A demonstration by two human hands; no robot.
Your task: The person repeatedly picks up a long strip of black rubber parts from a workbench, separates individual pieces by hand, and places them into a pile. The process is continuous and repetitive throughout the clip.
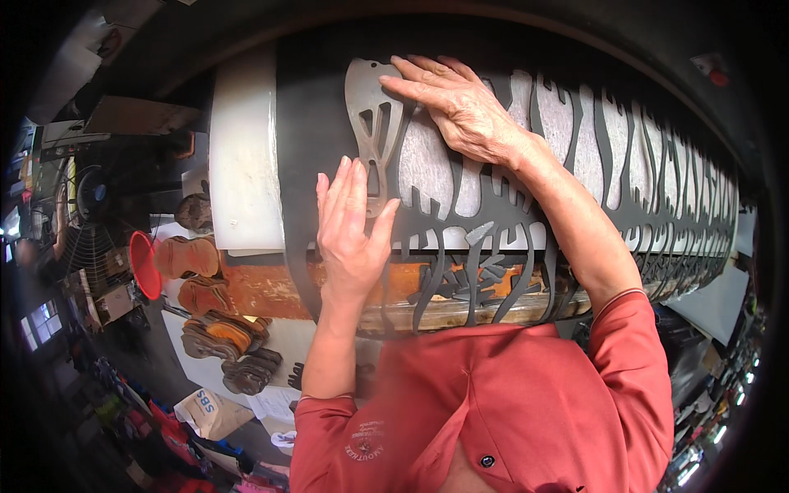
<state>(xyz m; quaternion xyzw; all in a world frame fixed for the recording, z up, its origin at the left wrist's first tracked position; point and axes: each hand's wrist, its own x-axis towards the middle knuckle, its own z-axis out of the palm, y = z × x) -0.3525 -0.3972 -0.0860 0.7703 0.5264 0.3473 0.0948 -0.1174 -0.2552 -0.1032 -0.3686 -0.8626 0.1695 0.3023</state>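
Observation:
A metal sole-shaped cutting die with open slots lies on a black sheet. My left hand is at its narrow lower end, with straight fingers along the left side and the thumb on the right, so that end sits between them. Across the die's wide upper end reaches my right hand, fingers stretched and slightly spread, fingertips on its upper right edge. Right of the die, the sheet has rows of sole-shaped cut-outs, with a pale board showing through. My right palm hides part of these openings.
Black scraps lie on a worn wooden ledge along the near edge. Stacks of brown and dark sole pieces stand at the left, near a red round object and a fan. A dark machine beam spans the far side.

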